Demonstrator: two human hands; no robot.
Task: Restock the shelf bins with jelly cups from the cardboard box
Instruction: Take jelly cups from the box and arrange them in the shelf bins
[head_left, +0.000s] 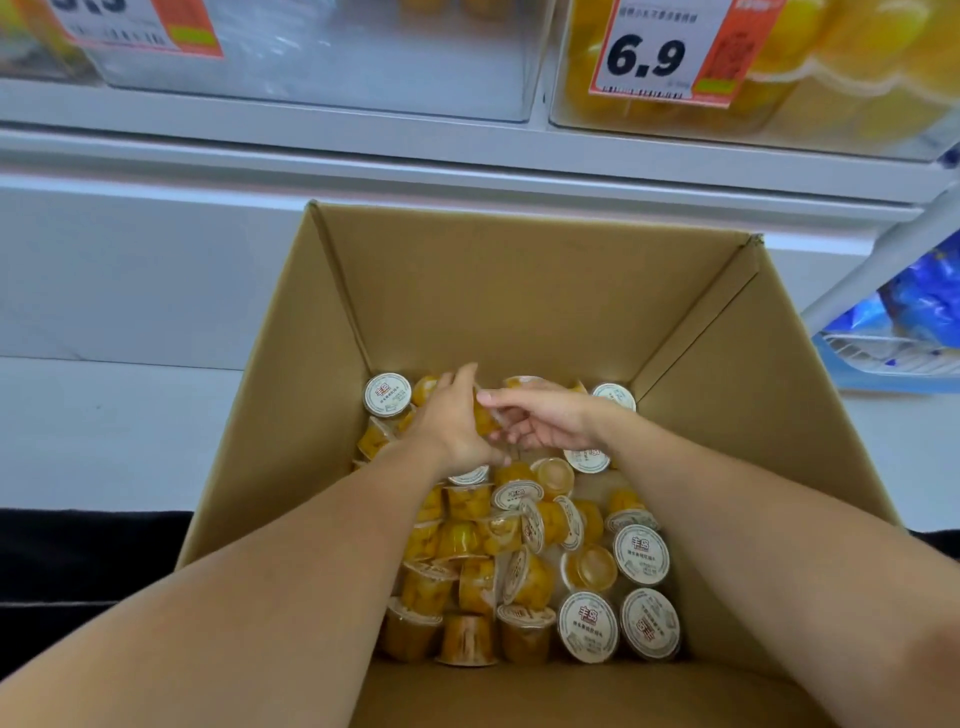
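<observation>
Both hands deep in the cardboard box (519, 291) — left hand (452, 415) and right hand (540, 418) grasping jelly cups (485, 421).

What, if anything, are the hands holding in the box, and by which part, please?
The left hand and right hand together clasp a jelly cup by its sides; the exact finger placement is hidden.

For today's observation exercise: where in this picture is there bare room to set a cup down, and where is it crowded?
The left bin looks empty beside the full right bin. The pale ledge left of the cardboard box is bare. The box floor is crowded with jelly cups, where both hands work.
</observation>
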